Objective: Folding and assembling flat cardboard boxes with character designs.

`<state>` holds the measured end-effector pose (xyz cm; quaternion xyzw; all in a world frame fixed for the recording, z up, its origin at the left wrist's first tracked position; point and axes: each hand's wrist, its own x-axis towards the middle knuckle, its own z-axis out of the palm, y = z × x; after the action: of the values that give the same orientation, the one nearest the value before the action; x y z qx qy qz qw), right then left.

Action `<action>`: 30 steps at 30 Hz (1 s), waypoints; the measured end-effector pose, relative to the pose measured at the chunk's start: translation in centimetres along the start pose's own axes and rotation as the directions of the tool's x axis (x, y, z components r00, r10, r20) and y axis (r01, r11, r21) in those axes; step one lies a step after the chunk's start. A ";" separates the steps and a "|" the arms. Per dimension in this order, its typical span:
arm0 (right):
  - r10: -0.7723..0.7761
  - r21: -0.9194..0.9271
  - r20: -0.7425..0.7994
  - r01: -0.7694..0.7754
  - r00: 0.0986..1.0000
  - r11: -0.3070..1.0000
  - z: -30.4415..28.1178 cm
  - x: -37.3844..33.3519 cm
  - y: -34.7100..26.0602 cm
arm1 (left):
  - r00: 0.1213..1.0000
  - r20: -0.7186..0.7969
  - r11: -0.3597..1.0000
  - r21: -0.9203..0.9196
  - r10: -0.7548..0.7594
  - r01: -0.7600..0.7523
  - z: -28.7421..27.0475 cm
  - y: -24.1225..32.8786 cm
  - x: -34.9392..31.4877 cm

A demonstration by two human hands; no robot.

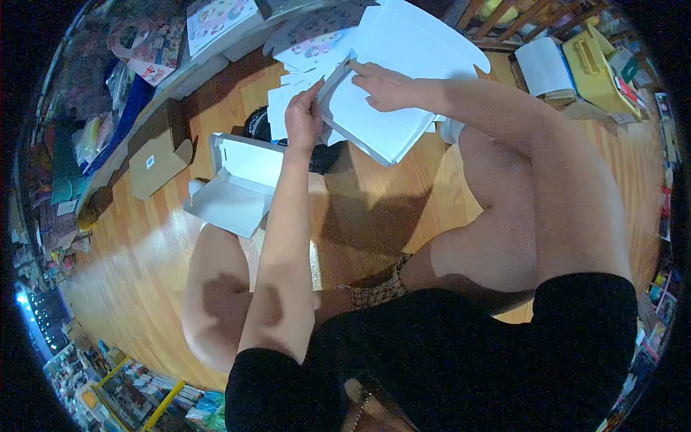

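Observation:
A white cardboard box (pixel 389 119) lies partly folded in front of me, its lid panel (pixel 425 39) spread open at the far side. The near-left side wall stands up. My left hand (pixel 304 119) grips that wall from outside, fingers closed at its edge. Over the inside of the box, my right hand (pixel 381 86) reaches to the far-left corner; its index finger and thumb are at the wall's end and the other fingers curl. Further flat white cardboard (pixel 284 101) sticks out beneath and left of the box. Behind my left forearm stands a second, open white box (pixel 234 191).
A brown cardboard piece (pixel 162 169) lies on the wooden floor (pixel 129 273) at left. Behind it runs a low ledge with a printed white box (pixel 223 25). A yellow bin (pixel 594 68) and white sheets (pixel 545 68) stand far right. A dark object (pixel 258 122) sits under the cardboard.

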<state>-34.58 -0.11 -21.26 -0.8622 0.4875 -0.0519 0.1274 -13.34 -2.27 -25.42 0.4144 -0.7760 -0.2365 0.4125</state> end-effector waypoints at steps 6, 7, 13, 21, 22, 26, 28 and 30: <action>0.018 -0.015 0.121 -0.016 0.992 1.000 0.1 0.0 0.2 | 0.995 0.101 0.989 0.148 0.017 -0.032 -0.4 0.2 -0.3; 0.022 -0.056 0.137 -0.015 0.990 0.998 0.3 0.0 0.2 | 0.996 0.089 0.993 0.117 -0.004 -0.007 -0.4 0.2 -0.2; 0.415 0.316 -0.091 -0.368 0.905 0.874 0.8 1.1 0.7 | 1.000 0.027 0.999 0.034 -0.015 0.015 0.0 -0.4 -0.1; 0.484 0.325 0.028 -0.466 0.875 0.823 -2.0 2.3 0.2 | 0.999 -0.010 0.999 -0.015 -0.053 0.052 0.3 -0.5 0.0; 0.400 0.116 -0.131 -0.387 0.907 0.915 -2.7 2.5 -0.1 | 0.998 0.004 0.998 -0.024 -0.059 0.059 0.2 -0.5 0.0; 0.118 -0.126 -0.446 -0.193 0.887 0.973 -8.7 1.7 1.6 | 1.000 0.021 0.999 0.037 -0.010 0.009 0.0 -0.6 -0.1; 0.417 -0.204 -0.343 -0.500 0.842 0.841 -10.8 0.4 2.4 | 0.997 0.001 0.997 0.031 -0.072 0.072 -0.2 -0.5 -0.1; 0.533 -0.154 -0.305 -0.593 0.790 0.791 -12.4 -1.4 3.3 | 0.995 0.047 0.996 0.002 -0.084 0.084 -0.2 -0.5 -0.1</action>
<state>-40.73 -2.61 -10.21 -0.6716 0.7380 -0.0578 -0.0298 -12.90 -2.45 -25.68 0.4410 -0.7673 -0.2635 0.3839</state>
